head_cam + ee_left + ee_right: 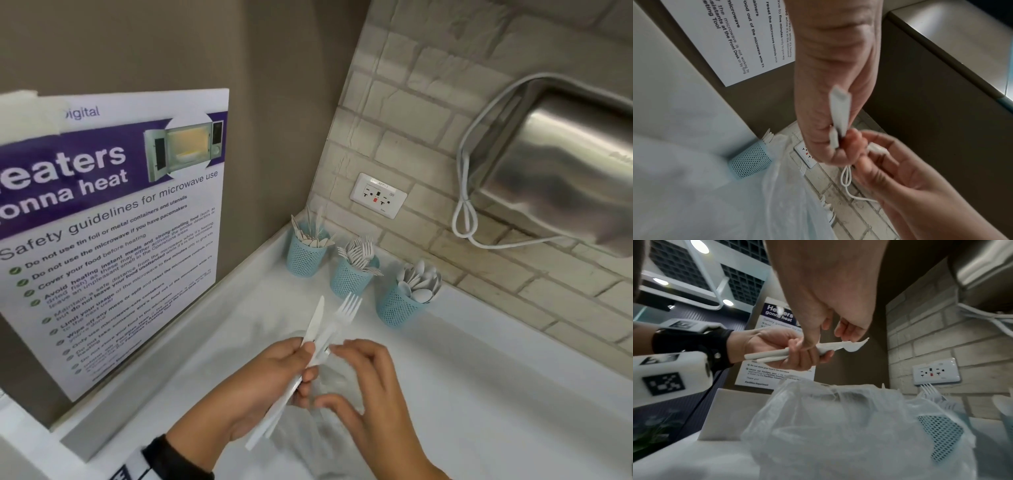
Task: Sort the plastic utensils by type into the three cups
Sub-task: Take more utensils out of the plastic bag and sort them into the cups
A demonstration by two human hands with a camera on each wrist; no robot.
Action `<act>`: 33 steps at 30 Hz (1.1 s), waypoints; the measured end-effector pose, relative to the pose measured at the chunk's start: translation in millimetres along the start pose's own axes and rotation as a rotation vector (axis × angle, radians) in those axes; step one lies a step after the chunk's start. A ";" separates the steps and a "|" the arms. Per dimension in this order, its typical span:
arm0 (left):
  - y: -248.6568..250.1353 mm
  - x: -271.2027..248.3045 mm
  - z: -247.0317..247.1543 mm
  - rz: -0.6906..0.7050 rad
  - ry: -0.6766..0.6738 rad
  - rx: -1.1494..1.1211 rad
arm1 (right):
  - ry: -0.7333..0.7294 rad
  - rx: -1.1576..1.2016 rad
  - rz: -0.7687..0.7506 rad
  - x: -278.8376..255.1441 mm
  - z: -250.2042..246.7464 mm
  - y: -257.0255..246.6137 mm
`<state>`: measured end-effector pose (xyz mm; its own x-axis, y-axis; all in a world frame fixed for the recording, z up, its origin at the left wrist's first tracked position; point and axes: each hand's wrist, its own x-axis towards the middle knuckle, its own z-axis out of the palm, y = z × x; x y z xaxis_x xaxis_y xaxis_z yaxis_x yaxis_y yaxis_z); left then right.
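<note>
My left hand (291,368) grips a white plastic knife (317,318) and a white plastic fork (347,308) by their handles, tips pointing up toward the cups. In the left wrist view the handle ends (840,110) stick out of the fist. My right hand (359,377) hovers beside them, fingers loosely curled, its index fingertip touching the fork's handle. Three blue mesh cups stand at the back: the knife cup (305,257), the fork cup (349,277) and the spoon cup (397,308). The right wrist view shows both utensils (838,346) in my left hand (777,352).
A crumpled clear plastic bag (325,438) lies on the white counter (479,394) under my hands. A microwave safety poster (113,222) covers the left wall. On the brick wall are an outlet (378,196) and a steel dispenser (565,164) with a looped white cable (464,219).
</note>
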<state>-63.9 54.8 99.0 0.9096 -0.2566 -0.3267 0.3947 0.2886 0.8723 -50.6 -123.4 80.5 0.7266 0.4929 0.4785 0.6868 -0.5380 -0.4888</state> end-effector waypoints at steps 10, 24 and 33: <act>2.0 -3.7 0.9 -0.020 -0.048 0.198 | 0.221 0.444 0.496 33.7 -18.9 3.3; -1.4 3.2 -3.6 0.073 0.098 0.231 | 0.336 0.769 0.731 48.1 -23.1 5.9; -3.9 5.7 -4.4 0.138 0.204 0.211 | 0.425 0.944 0.735 50.7 -19.9 3.3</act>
<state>-59.8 56.3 92.2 0.9683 -0.0322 -0.2478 0.2498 0.1047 0.9626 -11.8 -113.8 117.6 0.9977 -0.0657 -0.0156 -0.0029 0.1903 -0.9817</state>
